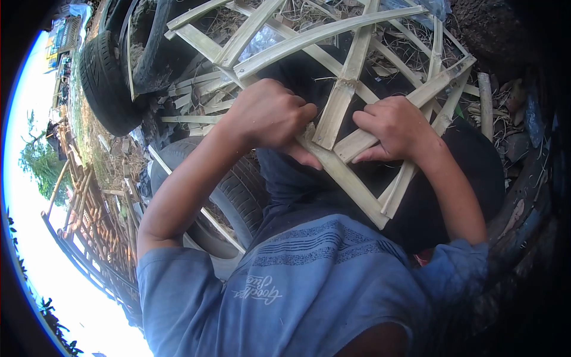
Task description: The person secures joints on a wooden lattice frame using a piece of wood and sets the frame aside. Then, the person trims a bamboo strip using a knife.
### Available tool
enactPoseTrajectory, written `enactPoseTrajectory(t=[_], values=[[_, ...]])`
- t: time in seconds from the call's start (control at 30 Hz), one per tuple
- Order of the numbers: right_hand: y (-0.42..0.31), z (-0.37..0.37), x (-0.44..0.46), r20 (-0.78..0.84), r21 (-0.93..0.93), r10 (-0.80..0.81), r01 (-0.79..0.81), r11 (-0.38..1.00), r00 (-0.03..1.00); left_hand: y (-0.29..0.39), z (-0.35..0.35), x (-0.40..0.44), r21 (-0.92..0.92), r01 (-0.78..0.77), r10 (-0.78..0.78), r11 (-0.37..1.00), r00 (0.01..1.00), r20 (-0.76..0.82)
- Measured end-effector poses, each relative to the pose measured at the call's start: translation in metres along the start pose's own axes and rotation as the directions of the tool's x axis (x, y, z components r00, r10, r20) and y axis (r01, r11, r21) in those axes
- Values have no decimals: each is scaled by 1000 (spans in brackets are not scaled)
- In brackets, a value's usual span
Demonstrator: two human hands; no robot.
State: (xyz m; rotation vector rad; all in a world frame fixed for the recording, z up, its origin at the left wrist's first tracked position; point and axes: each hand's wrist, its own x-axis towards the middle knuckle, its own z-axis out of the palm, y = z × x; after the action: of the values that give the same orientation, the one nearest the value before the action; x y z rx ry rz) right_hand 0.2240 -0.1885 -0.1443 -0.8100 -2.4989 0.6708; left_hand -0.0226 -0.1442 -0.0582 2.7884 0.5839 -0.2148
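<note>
In the upper middle of the frame, over the person's dark trousers (282, 178), was a lattice (354, 59) of split bamboo, and both hands had hold of it. Its strips were pale straw-yellow with a greenish cast, flat, narrow and smooth-faced, with small dark fastening marks where some of them crossed. One strip bore a rough, fibrous node partway along. The strips met at slants, leaving open triangles and diamonds between them, and one near the top bowed gently.

A long edge strip ran on a diagonal from the upper left, passing at the left hand, to a sharp corner right of centre; that corner pointed down toward the blue shirt (309, 279). From there another edge climbed to the upper right. The noded strip stood nearly upright, leaning right at its top. Part of the lattice passed out of the frame at the top, so the long axis of the whole could not be told.

The left hand (270, 116) was closed over the edge strip, fingers curled and thumb laid out along it. The right hand (395, 128) was closed around a slanting strip, thumb beneath, near that strip's lower end.

Worn tyres (106, 83) lay at the upper left and behind the left forearm; a short stick (486, 107) lay at the right.
</note>
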Motion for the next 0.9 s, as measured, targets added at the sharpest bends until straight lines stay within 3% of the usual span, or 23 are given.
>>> enactPoseTrajectory(t=[0.17,0.23,0.27,0.33,0.37,0.43,0.5,0.57,0.63,0.7,0.9], values=[[-3,2,1,7,22,16,-16,1000,1000,3,4,-3,-39,-21,21,999,1000,-3],[-5,4,0,39,53,34,-36,998,999,10,1,-5,-132,170,-152,976,979,138],[-5,6,0,32,64,39,-41,997,999,6,0,-4,-133,164,-146,977,980,136],[-5,7,2,25,64,46,-48,997,999,-3,-3,-2,-128,0,1,992,1000,8],[-5,8,3,17,63,47,-48,997,999,-6,-7,1,-129,-5,7,992,1000,12],[-4,9,2,4,65,51,-51,997,999,-9,-15,11,-41,-208,209,977,978,6],[-4,11,2,-5,67,48,-47,997,999,-14,-9,23,-89,-270,268,959,963,-27],[-3,13,2,-29,75,25,-22,997,999,-18,-3,36,-17,-436,435,900,900,-27],[-4,14,3,-39,71,28,-26,997,999,-18,-1,43,-94,-434,429,896,901,-66],[-4,14,1,-48,68,41,-38,997,998,-16,-5,50,-187,-439,455,879,889,51],[-5,14,4,-18,77,58,-56,995,998,-18,5,46,-236,-429,460,872,883,95]])
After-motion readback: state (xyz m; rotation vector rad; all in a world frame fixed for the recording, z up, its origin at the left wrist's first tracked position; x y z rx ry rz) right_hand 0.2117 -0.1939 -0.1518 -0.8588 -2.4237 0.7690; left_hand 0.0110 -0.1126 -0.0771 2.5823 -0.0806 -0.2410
